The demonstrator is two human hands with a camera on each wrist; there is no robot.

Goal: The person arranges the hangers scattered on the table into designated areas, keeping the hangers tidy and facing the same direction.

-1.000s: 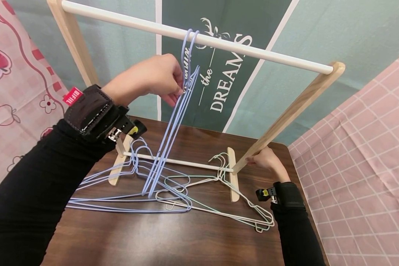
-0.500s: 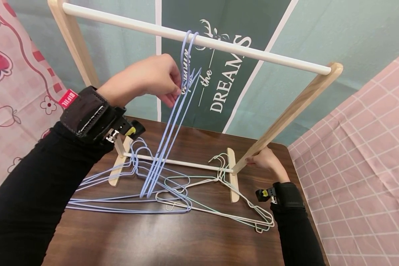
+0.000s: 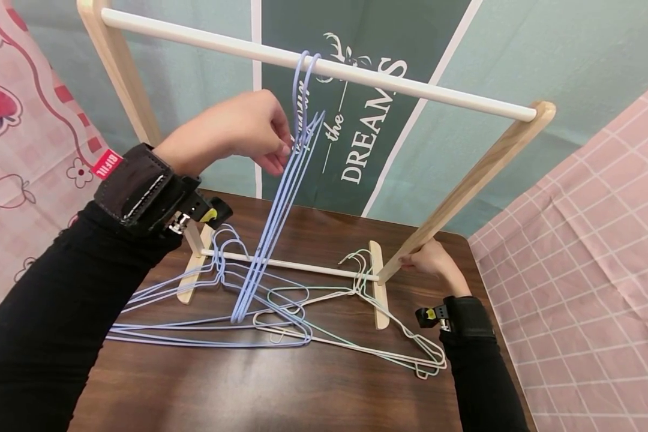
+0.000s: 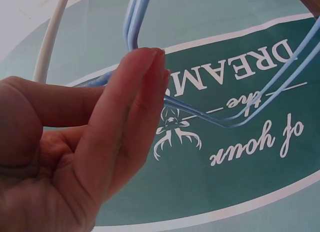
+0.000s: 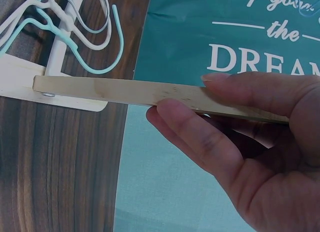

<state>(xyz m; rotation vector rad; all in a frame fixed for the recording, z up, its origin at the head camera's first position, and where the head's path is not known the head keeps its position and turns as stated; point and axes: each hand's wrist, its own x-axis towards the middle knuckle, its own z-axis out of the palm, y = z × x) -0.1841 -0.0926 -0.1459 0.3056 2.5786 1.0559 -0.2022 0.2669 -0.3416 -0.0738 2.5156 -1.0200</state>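
Two blue hangers (image 3: 276,213) hang by their hooks from the white top rod (image 3: 221,43) of a wooden clothes rack. My left hand (image 3: 251,129) pinches them just below the hooks. In the left wrist view, the fingertips of the left hand (image 4: 117,122) cover the place where the blue wires (image 4: 235,123) meet. Low on the rack's right post (image 3: 467,180), my right hand (image 3: 431,259) holds the wood. The right wrist view has thumb and fingers of the right hand (image 5: 225,142) on both sides of the post (image 5: 120,90).
More blue hangers (image 3: 210,343) lie on the brown table (image 3: 221,390) at the left. White and green hangers (image 3: 356,346) lie at the right by the rack's foot (image 3: 379,300), partly overlapping the blue ones. A lower white bar (image 3: 313,267) joins the rack's feet. Cloth backdrops stand behind.
The lower ends of the hanging blue hangers have swung slightly and drawn closer together. My left hand has shifted a little to the left. The right hand stays on the post.
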